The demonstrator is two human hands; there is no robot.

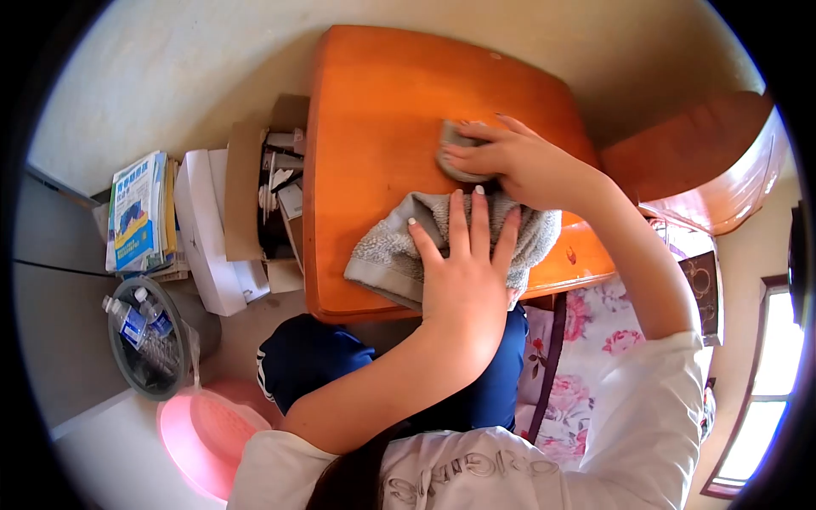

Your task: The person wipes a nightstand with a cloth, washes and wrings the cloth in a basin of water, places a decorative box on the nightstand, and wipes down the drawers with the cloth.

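Note:
A grey terry towel point(387, 246) lies bunched near the front edge of an orange-brown wooden table point(382, 110). My left hand point(466, 272) rests on it, palm down with the fingers spread. Farther back, my right hand point(523, 161) has its fingers bent over a grey folded piece of cloth point(452, 157), pressed against the tabletop. Whether this piece belongs to the same towel is hidden by the hands.
Left of the table stand an open cardboard box point(246, 195), a white box point(204, 229) and stacked magazines point(136, 212). A grey bin point(123, 357) holds plastic bottles, beside a pink basin point(204, 442). Floral fabric point(586, 357) and a glossy curved wooden piece point(722, 178) are at right.

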